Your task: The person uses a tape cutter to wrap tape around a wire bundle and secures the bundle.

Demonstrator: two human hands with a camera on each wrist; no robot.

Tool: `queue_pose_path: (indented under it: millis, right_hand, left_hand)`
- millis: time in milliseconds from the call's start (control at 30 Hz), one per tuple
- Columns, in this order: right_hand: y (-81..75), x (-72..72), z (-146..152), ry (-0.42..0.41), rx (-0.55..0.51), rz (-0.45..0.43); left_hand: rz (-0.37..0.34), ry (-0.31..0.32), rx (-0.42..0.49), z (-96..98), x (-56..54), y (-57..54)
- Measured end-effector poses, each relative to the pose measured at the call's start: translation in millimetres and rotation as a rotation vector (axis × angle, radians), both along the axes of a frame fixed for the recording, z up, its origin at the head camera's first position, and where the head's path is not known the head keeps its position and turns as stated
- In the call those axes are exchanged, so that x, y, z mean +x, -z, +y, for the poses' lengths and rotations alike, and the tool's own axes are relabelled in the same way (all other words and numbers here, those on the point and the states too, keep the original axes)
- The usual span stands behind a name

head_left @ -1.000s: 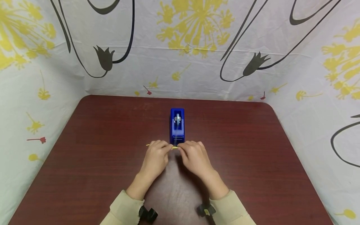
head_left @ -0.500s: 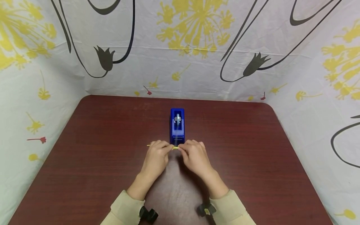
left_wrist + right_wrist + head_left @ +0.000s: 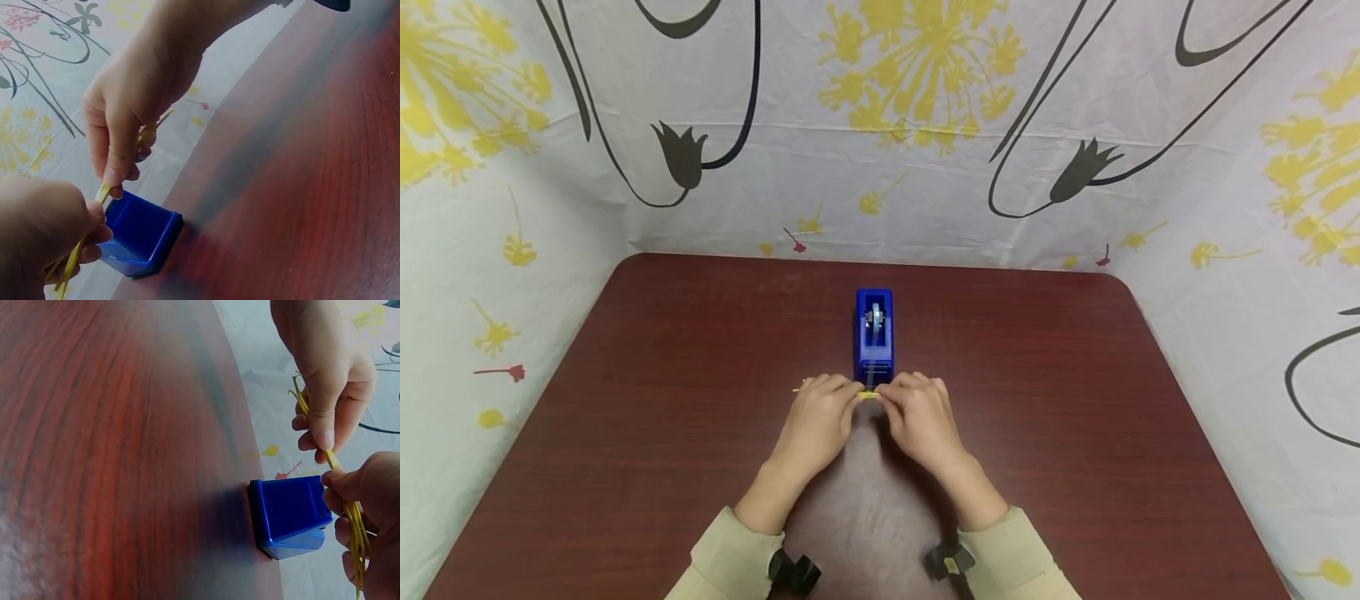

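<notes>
A blue tape dispenser [image 3: 875,354] stands upright on the table, holding a roll of clear tape [image 3: 876,323]. Just in front of its cutting end, my left hand [image 3: 820,418] and right hand [image 3: 921,419] pinch a bundle of thin yellow strands [image 3: 354,540] between thumbs and fingers. The hands are close together, with a short piece of the bundle showing between them. Strand ends stick out past the left hand. A pale, shiny patch, perhaps tape, shows on the strands between the fingertips in the left wrist view; its edges are hard to make out.
The dark red wooden table [image 3: 700,333] has rounded far corners. A white cloth [image 3: 940,208] printed with yellow and grey flowers hangs behind it and along both sides. Small black devices [image 3: 795,573] are strapped at both wrists.
Hardly anything differs. Both hands keep their pinch on the yellow strands at the dispenser's front, with only a tiny shift of the bundle. The dispenser stays in place.
</notes>
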State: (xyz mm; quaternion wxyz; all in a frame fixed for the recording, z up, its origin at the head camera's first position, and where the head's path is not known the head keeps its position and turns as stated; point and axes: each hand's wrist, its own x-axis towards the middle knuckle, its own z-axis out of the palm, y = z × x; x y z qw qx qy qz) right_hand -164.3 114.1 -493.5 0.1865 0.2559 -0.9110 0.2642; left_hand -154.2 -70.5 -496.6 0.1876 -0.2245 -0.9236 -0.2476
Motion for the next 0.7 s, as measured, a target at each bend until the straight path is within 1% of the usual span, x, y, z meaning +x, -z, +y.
queue_pose_path:
  millis: [100,233,400,600,700]
  right_hand:
    - [1.4,-0.1,-0.1,0.001,0.000,0.013]
    - [0.7,0.3,-0.4,0.000,0.003,0.035]
    - [-1.4,1.0,-1.0,0.003,0.015,0.031]
    - [-3.0,1.8,-1.7,0.013,0.024,-0.033]
    - [-3.6,1.8,-1.9,0.019,0.024,-0.050]
  left_hand:
    - [-0.025,-0.004,-0.044,-1.4,-0.6,-1.2]
    - [-0.022,-0.006,-0.063,-3.4,-1.1,-1.4]
    - [0.016,-0.013,-0.044,-4.3,-2.7,0.3]
    - [0.056,-0.019,0.015,-4.7,-4.1,2.1]
    - [0.071,-0.017,0.022,-4.6,-4.9,3.3]
